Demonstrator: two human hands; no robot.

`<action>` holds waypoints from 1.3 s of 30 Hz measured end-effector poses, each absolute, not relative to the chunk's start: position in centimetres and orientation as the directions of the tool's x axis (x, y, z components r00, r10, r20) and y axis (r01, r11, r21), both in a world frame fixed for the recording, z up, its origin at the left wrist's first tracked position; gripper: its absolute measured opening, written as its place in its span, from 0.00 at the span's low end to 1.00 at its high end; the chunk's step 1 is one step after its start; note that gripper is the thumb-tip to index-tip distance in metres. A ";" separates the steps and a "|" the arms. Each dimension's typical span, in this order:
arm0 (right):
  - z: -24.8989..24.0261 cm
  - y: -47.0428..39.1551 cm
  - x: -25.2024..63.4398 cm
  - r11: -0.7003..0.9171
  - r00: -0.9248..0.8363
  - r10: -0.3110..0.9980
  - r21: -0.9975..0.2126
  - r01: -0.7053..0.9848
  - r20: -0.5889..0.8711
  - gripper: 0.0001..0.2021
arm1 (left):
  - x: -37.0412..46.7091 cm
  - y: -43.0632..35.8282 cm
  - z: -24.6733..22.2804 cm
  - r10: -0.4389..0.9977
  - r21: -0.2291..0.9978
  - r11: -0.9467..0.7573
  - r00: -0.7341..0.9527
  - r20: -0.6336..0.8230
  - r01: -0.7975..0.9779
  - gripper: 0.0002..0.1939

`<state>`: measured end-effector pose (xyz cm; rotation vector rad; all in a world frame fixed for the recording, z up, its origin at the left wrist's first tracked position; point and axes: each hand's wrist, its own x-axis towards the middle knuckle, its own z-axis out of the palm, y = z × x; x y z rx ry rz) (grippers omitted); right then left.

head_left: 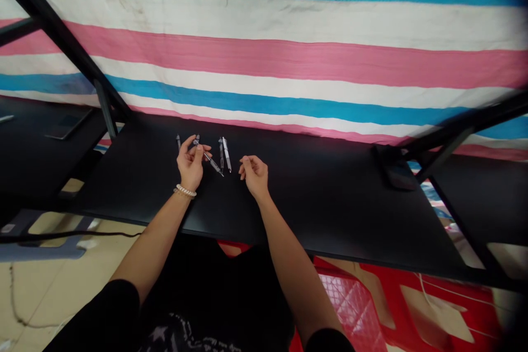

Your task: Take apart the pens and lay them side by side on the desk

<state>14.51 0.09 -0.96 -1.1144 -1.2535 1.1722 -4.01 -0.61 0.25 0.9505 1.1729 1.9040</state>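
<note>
My left hand [191,165], with a pale bracelet on its wrist, is closed on a clear-barrelled pen [215,165]. The pen slants down to the right, its tip past the fingers. To the right of that hand a white pen [226,154] lies on the black table [322,192], with a dark see-through pen [221,153] close beside it. Another dark pen [179,142] shows just left of my left hand, partly hidden by it. My right hand [254,173] hovers right of the white pen, fingers curled and thumb against the index finger. Whether anything small is pinched there cannot be made out.
A dark phone-like slab [396,169] lies at the table's right end. Striped sheeting [289,60] hangs behind the table, between black metal frame bars [78,47]. On the neighbouring left table is a flat dark device [68,125]. Red plastic stools [350,297] stand below.
</note>
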 end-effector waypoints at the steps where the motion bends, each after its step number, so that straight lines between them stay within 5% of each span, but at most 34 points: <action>1: -1.0 0.0 14.5 0.093 -0.032 0.995 -0.996 -0.018 0.093 0.23 | -4.2 -0.6 0.3 0.842 0.921 -0.348 -0.492 0.223 -0.177 0.28; 8: -0.9 -0.9 14.7 0.245 -0.093 0.969 -0.946 0.215 0.230 0.15 | -6.2 -1.4 1.0 0.827 0.924 -0.341 -0.523 0.206 -0.174 0.28; 13: -0.6 -1.1 14.4 0.461 -0.207 0.885 -0.717 0.523 0.418 0.11 | -9.1 -1.8 1.2 0.806 0.951 -0.307 -0.543 0.235 -0.045 0.29; 18: -0.8 -0.9 14.1 0.587 -0.450 0.809 -0.519 0.621 0.377 0.10 | -12.4 -0.8 1.2 0.898 0.945 -0.094 -0.383 0.216 0.313 0.14; 24: -1.1 -0.8 13.4 0.486 -0.383 0.874 -0.570 0.662 0.300 0.08 | -12.8 0.1 1.3 0.947 0.623 -0.026 -0.181 0.267 0.782 0.16; 32: -0.5 -1.4 14.5 0.364 -0.233 0.930 -0.612 0.702 0.286 0.10 | -10.9 -0.4 0.2 0.886 0.493 -0.131 -0.121 0.448 0.860 0.12; 39: -0.4 -1.8 14.0 0.507 -0.405 0.861 -0.443 0.739 0.308 0.08 | -6.7 -2.2 1.0 0.885 0.616 -0.297 -0.032 0.464 0.729 0.07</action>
